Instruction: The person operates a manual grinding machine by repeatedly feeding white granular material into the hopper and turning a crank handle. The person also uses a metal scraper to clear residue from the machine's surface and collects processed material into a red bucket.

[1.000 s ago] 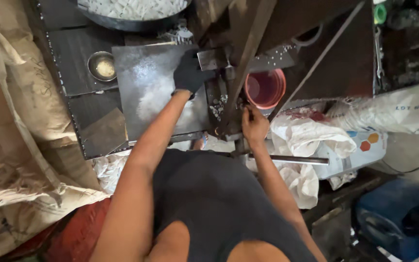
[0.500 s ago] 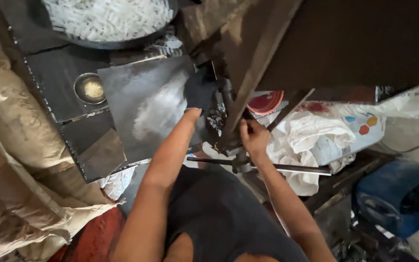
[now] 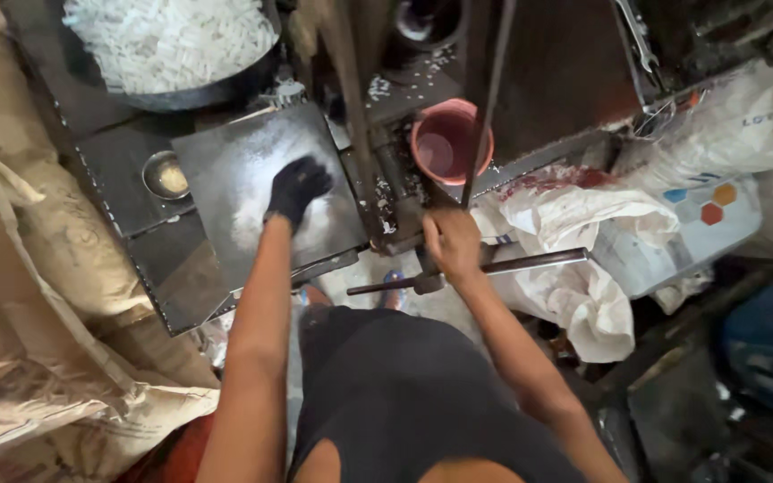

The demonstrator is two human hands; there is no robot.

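Note:
My left hand (image 3: 295, 189) wears a black glove and rests flat on a dark metal plate (image 3: 252, 170) dusted with white powder. My right hand (image 3: 452, 243) is closed around a dark metal lever bar (image 3: 530, 263) that sticks out of a grimy press machine (image 3: 386, 188) in front of me. A pink plastic bucket (image 3: 449, 143) sits just beyond the machine's column. Whether the gloved fingers hold anything is hidden.
A large dark pan of small white pieces (image 3: 167, 40) stands at the top left. A small metal bowl (image 3: 165, 175) sits left of the plate. Tan sacks (image 3: 38, 295) crowd the left side, white plastic bags (image 3: 583, 268) the right, and a blue container (image 3: 771, 349) lies at far right.
My left hand has slid from the plate's upper right edge down and left onto its middle. The view has shifted, so the bucket now shows fully. My right hand stays on the lever.

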